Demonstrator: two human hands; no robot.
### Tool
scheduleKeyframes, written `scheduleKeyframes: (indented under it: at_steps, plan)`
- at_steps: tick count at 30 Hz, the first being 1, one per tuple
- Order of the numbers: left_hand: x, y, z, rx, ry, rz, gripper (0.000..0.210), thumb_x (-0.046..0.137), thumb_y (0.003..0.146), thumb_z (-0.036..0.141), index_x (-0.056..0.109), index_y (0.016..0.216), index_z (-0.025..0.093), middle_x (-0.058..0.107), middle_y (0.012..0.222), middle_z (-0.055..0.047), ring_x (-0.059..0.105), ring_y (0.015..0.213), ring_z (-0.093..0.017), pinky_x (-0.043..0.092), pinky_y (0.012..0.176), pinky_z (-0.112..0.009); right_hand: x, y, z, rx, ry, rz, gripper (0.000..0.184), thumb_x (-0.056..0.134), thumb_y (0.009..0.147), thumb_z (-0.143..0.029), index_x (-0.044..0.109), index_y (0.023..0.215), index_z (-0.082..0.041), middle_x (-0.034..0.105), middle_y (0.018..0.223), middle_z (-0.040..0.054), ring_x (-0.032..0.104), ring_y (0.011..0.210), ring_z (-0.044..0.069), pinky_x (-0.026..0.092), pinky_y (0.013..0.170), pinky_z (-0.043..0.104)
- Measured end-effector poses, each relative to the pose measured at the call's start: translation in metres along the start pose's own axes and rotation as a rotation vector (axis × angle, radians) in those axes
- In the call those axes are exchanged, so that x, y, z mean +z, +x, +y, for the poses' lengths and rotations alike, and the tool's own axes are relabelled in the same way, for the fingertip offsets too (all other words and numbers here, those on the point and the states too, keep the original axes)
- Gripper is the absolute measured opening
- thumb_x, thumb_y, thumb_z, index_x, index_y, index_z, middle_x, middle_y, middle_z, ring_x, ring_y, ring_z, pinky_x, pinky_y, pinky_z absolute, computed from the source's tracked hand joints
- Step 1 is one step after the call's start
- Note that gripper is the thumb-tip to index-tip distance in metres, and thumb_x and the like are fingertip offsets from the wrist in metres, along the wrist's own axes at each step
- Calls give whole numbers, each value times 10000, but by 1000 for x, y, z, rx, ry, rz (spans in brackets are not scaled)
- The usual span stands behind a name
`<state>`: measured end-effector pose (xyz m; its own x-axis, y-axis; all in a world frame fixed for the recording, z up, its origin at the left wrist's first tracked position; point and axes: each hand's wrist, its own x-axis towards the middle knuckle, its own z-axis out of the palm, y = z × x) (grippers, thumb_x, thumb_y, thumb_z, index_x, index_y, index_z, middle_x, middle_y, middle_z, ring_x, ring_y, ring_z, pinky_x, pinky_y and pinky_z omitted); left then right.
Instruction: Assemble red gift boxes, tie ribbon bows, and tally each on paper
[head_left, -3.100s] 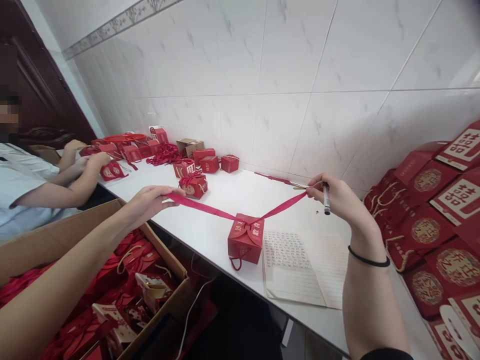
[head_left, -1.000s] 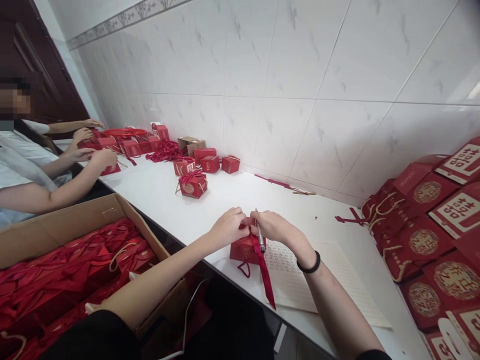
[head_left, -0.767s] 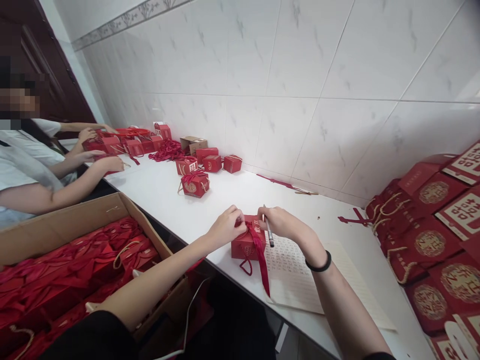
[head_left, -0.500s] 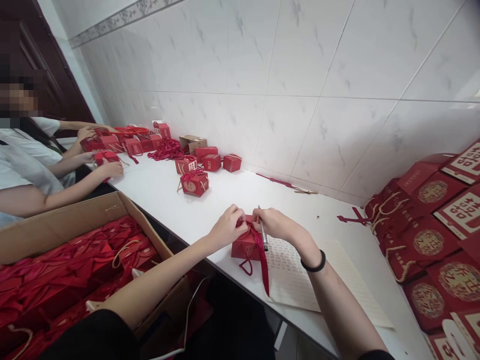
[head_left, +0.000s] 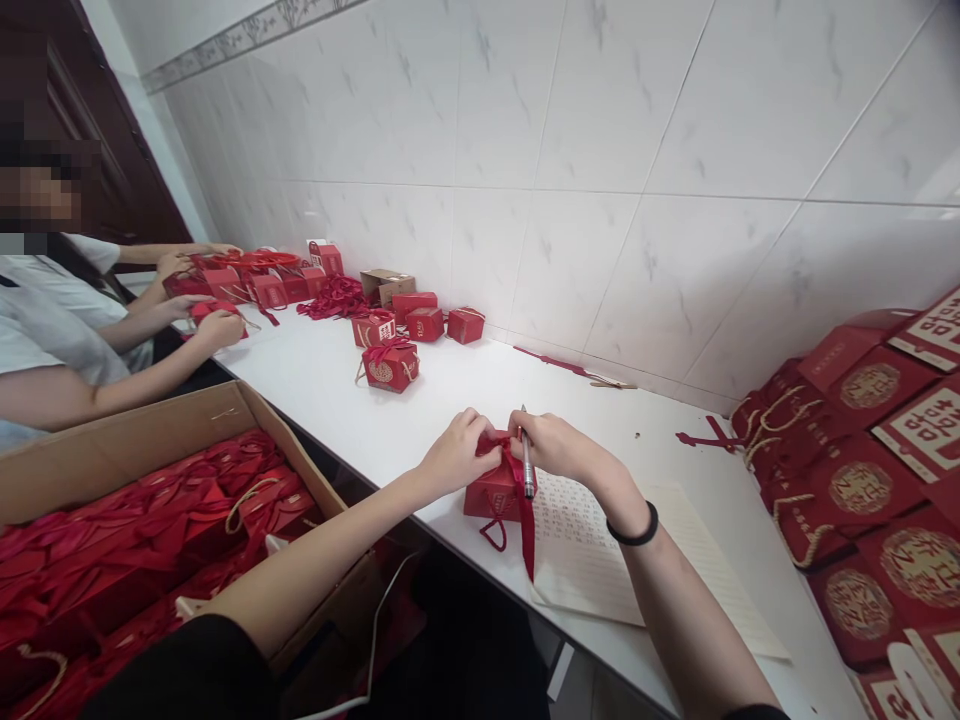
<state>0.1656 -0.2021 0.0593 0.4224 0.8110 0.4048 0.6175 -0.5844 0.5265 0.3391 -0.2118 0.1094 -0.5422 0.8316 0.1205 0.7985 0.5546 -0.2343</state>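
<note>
A small red gift box (head_left: 489, 500) stands at the table's near edge, with a red ribbon (head_left: 529, 535) tied over its top and one tail hanging down its right side. My left hand (head_left: 461, 455) pinches the ribbon at the top of the box, its fingers closed. My right hand (head_left: 551, 442), also closed, grips the ribbon there and keeps a silver pen (head_left: 528, 465) between its fingers. The knot itself is partly hidden by my fingers. Under my right forearm lies a notebook (head_left: 660, 560) with handwritten rows.
An open carton (head_left: 251, 410) full of ribboned red boxes sits at lower left. Several finished boxes (head_left: 390, 367) stand further back. Stacked red boxes (head_left: 862, 490) fill the right side. Loose ribbon (head_left: 551, 362) lies along the wall. Co-workers' hands (head_left: 217, 328) handle boxes at far left.
My right hand has shifted slightly right and the ribbon tail has drawn up a little. The box stays in place. A co-worker's hand at left has closed more on a red box.
</note>
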Motion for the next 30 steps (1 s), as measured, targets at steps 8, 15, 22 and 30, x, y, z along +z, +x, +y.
scheduleKeyframes:
  at_steps: [8,15,22,30]
  plan:
    - [2,1,0,20,-8,4,71,473,799,169,542,807,184,517,889,-30,527,863,-182,453,813,-345,0,0,3,-31,74,9,201,510,769,-33,416,694,-193,434,542,-57,390,489,106,253,483,212]
    - [2,0,2,13,-23,14,61,472,781,148,518,778,188,528,870,-25,520,868,-182,440,812,-336,3,0,2,-40,80,-11,209,506,773,-28,419,674,-190,454,554,-46,394,493,105,254,481,215]
    - [-2,1,7,-27,8,13,66,462,746,132,465,727,195,519,814,-15,509,826,-185,435,774,-333,-6,-3,8,-126,155,-40,248,480,746,29,404,641,-183,434,544,-65,328,470,85,252,493,213]
    - [3,1,0,50,-40,25,105,431,756,99,482,762,191,550,827,-18,509,830,-173,429,765,-313,0,0,1,-71,200,-48,136,554,791,-89,501,694,-169,533,600,-26,442,518,104,295,510,216]
